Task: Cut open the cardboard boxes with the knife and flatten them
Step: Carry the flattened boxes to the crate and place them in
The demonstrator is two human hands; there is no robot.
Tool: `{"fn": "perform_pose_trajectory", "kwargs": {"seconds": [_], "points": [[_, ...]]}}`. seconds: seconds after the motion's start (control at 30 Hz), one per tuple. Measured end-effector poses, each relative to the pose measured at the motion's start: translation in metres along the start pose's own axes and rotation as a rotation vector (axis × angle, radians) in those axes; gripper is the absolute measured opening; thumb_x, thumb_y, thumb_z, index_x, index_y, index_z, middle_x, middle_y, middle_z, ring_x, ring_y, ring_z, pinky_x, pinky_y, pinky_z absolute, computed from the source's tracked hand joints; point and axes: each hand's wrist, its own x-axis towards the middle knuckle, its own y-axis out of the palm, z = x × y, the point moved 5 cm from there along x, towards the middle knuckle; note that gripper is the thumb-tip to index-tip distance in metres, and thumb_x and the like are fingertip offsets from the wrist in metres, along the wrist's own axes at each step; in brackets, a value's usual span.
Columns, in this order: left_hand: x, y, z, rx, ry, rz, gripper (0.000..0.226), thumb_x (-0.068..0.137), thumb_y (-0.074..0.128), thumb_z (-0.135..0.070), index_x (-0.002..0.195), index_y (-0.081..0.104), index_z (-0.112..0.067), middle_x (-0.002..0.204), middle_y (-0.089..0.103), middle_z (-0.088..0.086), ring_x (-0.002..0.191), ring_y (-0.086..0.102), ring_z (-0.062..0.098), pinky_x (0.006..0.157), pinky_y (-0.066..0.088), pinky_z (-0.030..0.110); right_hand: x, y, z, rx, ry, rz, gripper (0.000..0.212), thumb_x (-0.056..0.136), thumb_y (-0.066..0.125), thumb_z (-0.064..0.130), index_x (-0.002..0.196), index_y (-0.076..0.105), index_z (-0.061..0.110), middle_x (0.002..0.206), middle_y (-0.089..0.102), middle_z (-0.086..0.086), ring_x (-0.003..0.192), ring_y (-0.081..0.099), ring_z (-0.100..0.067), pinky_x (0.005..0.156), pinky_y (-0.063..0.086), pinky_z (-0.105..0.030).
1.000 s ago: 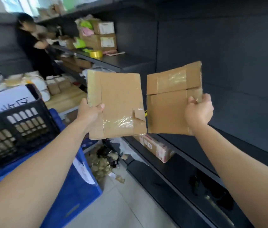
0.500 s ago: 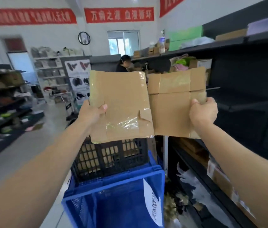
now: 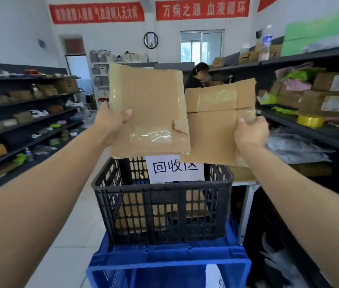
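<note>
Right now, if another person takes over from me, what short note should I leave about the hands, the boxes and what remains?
The left hand grips the first flat box by its left edge; the right hand grips the second flat box by its right edge.
Both are held up above the black crate, which holds cardboard.
Done: these two are flat.
Left: likely drop them in the crate. No knife in view.
</note>
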Motion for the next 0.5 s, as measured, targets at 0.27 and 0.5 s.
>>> {"fn": "perform_pose_trajectory", "kwargs": {"seconds": [0.27, 0.5], "points": [[0.061, 0.039, 0.058, 0.126, -0.164, -0.081, 0.05, 0.086, 0.069, -0.012, 0.128, 0.041, -0.007, 0.113, 0.057, 0.007, 0.096, 0.059, 0.026, 0.081, 0.05, 0.043, 0.082, 0.073, -0.039, -0.108, 0.044, 0.103, 0.032, 0.097, 0.052, 0.026, 0.122, 0.051, 0.006, 0.126, 0.057, -0.013, 0.118, 0.052, -0.032, 0.094, 0.041, -0.036], [0.08, 0.06, 0.144, 0.299, -0.5, 0.069, 0.036, 0.093, 0.059, -0.01, 0.127, 0.048, -0.002, 0.117, 0.058, 0.011, 0.098, 0.055, 0.029, 0.083, 0.046, 0.047, 0.105, 0.114, -0.069, -0.258, 0.054, 0.179, 0.034, 0.094, 0.052, 0.023, 0.123, 0.052, 0.007, 0.127, 0.057, -0.014, 0.117, 0.053, -0.033, 0.096, 0.041, -0.036]]}}
